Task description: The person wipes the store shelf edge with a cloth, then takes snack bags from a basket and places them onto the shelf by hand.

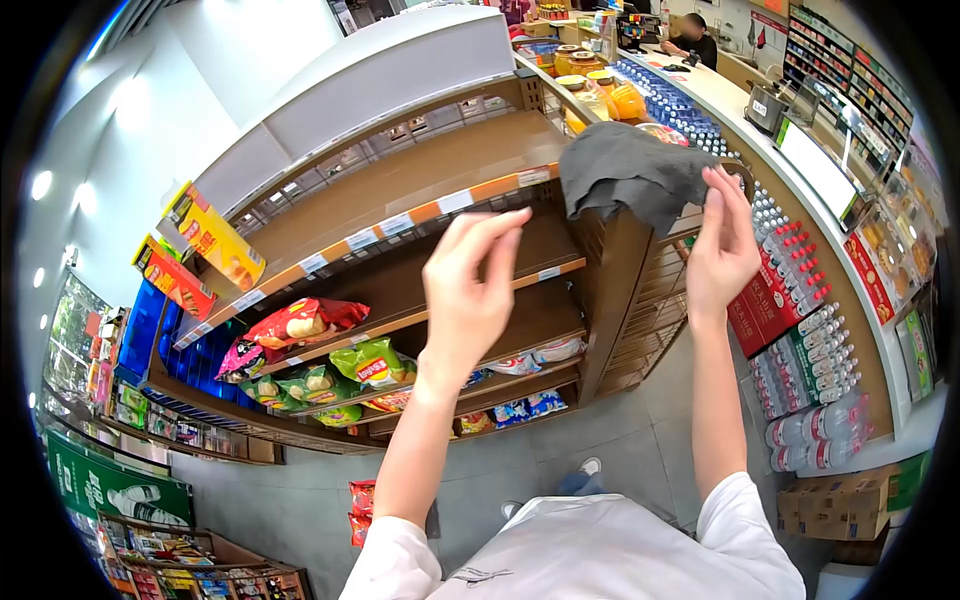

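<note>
Through the head camera I have the right hand (722, 255) with thumb and fingers drawn in at the right end of a limp, dark grey fabric cloth (635, 172); I cannot tell whether they pinch it. The left hand (475, 270) sits apart from the cloth, palm inward, its thumb and fingertips closed together and pointing up and right.

I see the cloth at the right end of the brown top shelf (400, 190) with the orange front strip. Its long axis runs roughly level across my view, the right end pointing at the right hand, while a lower corner hangs down toward the wearer. I cannot tell how much rests on the shelf.

Farther left on that shelf, I see a tall yellow snack package (215, 237) leaning beside a red-orange snack package (175, 277). Below, a shiny red snack bag (308, 322) lies above a bright green snack bag (372, 362). Beyond the cloth, red-capped clear bottles (797, 255) stand before the long white-topped counter (822, 205).
</note>
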A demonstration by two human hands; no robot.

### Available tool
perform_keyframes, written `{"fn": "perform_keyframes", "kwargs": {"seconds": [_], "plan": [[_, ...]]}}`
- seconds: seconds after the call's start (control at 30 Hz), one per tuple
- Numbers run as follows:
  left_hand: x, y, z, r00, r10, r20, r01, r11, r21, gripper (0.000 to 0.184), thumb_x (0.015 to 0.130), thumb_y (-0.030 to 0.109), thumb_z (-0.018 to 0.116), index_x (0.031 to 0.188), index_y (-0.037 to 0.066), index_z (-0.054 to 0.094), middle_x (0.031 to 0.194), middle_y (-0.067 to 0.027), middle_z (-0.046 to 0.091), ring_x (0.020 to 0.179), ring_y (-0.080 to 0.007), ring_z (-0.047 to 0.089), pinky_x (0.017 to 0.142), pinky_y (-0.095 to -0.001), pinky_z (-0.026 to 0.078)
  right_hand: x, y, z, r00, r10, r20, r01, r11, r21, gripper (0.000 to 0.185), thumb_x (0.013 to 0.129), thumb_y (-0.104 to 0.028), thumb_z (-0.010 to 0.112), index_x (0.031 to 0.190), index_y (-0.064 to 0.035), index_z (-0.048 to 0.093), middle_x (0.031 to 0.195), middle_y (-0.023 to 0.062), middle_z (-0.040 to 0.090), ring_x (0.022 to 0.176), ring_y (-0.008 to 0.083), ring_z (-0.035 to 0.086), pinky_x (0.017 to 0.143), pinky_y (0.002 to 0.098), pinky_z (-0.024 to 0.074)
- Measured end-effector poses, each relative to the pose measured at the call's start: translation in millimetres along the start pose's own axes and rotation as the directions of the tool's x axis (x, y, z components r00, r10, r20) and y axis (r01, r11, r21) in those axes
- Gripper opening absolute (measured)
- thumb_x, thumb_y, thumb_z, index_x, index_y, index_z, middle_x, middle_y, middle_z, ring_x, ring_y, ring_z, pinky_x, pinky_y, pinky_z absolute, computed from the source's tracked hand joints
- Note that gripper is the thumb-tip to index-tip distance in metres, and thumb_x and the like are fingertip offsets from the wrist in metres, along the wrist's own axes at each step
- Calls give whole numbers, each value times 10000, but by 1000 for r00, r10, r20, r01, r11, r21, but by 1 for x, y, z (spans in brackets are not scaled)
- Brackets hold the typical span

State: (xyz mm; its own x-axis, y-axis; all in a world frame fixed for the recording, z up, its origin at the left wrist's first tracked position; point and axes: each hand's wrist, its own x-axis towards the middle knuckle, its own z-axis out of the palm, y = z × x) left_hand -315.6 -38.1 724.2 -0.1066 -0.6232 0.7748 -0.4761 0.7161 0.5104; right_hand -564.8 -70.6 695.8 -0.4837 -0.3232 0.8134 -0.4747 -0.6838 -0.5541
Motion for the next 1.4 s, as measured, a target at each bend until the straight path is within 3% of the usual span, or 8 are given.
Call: {"fn": "perform_keyframes", "kwargs": {"seconds": [0.3, 0.4, 0.5, 0.6, 0.7, 0.77, 0.87, 1.4], "plan": [[-78, -5, -127, 884, -395, -251, 312, 897, -314, 136, 998, 78, 608, 904, -17, 633, 693, -47, 633, 534, -70, 571, 479, -200, 438, -45, -75, 23, 969, 150, 195, -199, 943, 266, 89, 959, -60, 669, 952, 26, 693, 912, 76, 697, 724, 99, 649, 796, 257, 527], [-98, -1, -181, 862, -303, -407, 252, 952, -175, 548, 1090, 403, 370, 831, -15, 611, 645, -82, 615, 509, -145, 575, 500, -263, 458, -57, -100, 45, 951, 103, 292, -207, 914, 349, 264, 997, -163, 635, 818, 25, 680, 780, 65, 672, 588, 74, 584, 635, 220, 490], [-110, 21, -245, 881, -253, -401, 90, 920, -382, 618, 1083, 480, 255, 989, -14, 613, 860, -137, 654, 709, -230, 617, 630, -327, 499, -82, -132, 60, 899, 168, 405, -302, 907, 294, 421, 1031, -264, 581, 732, 20, 664, 671, 68, 654, 545, 82, 571, 606, 233, 480], [-114, 52, -312, 952, 153, -265, -256, 874, -413, 672, 1055, 529, 259, 1324, -12, 553, 1266, -214, 588, 1130, -332, 566, 918, -481, 458, -119, -163, 74, 842, 315, 437, -471, 825, 313, 428, 1028, -287, 584, 718, -3, 666, 612, 63, 636, 545, 92, 583, 584, 251, 476], [-110, 99, -347, 855, 168, -490, -346, 890, -298, 770, 993, 637, 309, 1419, 26, 506, 1445, -172, 509, 1353, -374, 450, 1056, -578, 389, -169, -190, 88, 750, 335, 570, -583, 742, 331, 409, 1023, -250, 592, 707, -1, 664, 601, 61, 631, 532, 91, 582, 582, 238, 481], [-99, 92, -403, 868, -14, -496, -71, 986, -152, 770, 987, 639, 319, 1421, 31, 503, 1463, -171, 491, 1363, -379, 437, 1068, -599, 372, -182, -200, 92, 671, 272, 690, -601, 744, 291, 385, 1018, -221, 601, 718, 11, 669, 577, 52, 616, 530, 91, 587, 575, 241, 490], [-95, 75, -473, 809, -202, -553, 240, 971, -5, 765, 981, 636, 332, 1423, 34, 498, 1478, -172, 472, 1369, -386, 427, 1077, -620, 358, -182, -211, 93, 728, 284, 624, -562, 768, 307, 398, 1021, -230, 594, 712, 11, 666, 579, 51, 612, 524, 93, 582, 589, 256, 517], [-162, 115, -416, 806, 50, -590, -1, 997, 83, 693, 987, 547, 380, 1406, 5, 479, 1439, -202, 481, 1312, -397, 468, 1036, -617, 401, -182, -208, 113, 732, 266, 627, -579, 728, 366, 429, 1024, -237, 580, 677, 7, 639, 548, 57, 581, 517, 123, 576, 587, 282, 527]]}}
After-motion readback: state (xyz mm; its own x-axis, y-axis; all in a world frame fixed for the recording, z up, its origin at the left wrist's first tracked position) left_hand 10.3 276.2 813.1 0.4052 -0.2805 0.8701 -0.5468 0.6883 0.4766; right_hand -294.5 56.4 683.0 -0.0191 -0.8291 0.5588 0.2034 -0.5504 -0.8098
